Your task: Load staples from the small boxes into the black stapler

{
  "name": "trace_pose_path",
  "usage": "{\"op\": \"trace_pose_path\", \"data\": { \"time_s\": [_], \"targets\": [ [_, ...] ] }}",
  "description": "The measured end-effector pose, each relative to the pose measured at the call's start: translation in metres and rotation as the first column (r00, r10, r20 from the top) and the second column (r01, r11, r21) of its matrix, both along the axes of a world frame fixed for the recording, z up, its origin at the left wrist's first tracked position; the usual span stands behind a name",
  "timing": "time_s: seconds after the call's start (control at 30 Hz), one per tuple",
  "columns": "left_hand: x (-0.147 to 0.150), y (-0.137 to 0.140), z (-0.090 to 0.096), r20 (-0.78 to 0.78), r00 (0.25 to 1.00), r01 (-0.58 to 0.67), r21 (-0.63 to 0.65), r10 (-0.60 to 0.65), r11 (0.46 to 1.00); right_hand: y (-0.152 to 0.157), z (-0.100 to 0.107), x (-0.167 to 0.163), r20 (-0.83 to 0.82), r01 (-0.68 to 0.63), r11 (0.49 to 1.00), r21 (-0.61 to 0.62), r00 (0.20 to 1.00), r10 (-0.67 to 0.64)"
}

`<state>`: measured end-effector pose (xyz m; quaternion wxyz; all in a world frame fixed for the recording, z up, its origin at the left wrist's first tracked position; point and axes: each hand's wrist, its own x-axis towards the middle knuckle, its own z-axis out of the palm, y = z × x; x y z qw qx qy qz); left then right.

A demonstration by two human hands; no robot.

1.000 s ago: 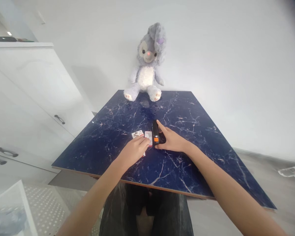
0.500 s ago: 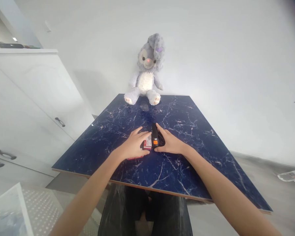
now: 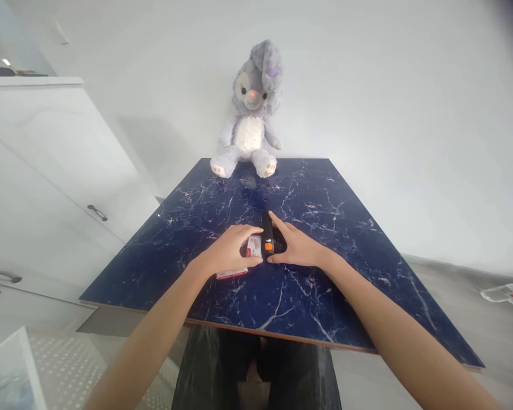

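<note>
A small white-and-red box (image 3: 253, 247) lies on the blue table between the thumb and fingers of my left hand (image 3: 227, 250). Under that palm, the edge of another red-and-white box (image 3: 232, 274) shows; the rest of it is covered. Right beside the first box is a slim black device (image 3: 267, 228) with an orange button. My right hand (image 3: 298, 245) curves round its right side, fingertips at the far end and thumb at the near end. Something dark in the hollow of the right hand cannot be made out.
A grey plush rabbit (image 3: 251, 114) sits at the table's (image 3: 346, 285) far edge against the wall. White cabinets (image 3: 60, 159) with dark handles stand at the left. On the floor at the right lies a clear plastic bottle (image 3: 507, 294).
The fingers of my left hand have drawn together around the small box. My right hand stays around the black device. The whole view has shifted slightly.
</note>
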<state>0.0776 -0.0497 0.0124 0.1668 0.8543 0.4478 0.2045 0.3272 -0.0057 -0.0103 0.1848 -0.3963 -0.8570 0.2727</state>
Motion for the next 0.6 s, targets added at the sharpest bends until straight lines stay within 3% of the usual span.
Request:
{"op": "trace_pose_path", "data": {
  "time_s": [0.6],
  "targets": [
    [0.0038, -0.0009, -0.002, -0.119, 0.993, 0.008, 0.071, 0.0, 0.997, 0.0015, -0.0048, 0.0002, -0.016, -0.013, 0.999, 0.032, 1.0, 0.014]
  ]
}}
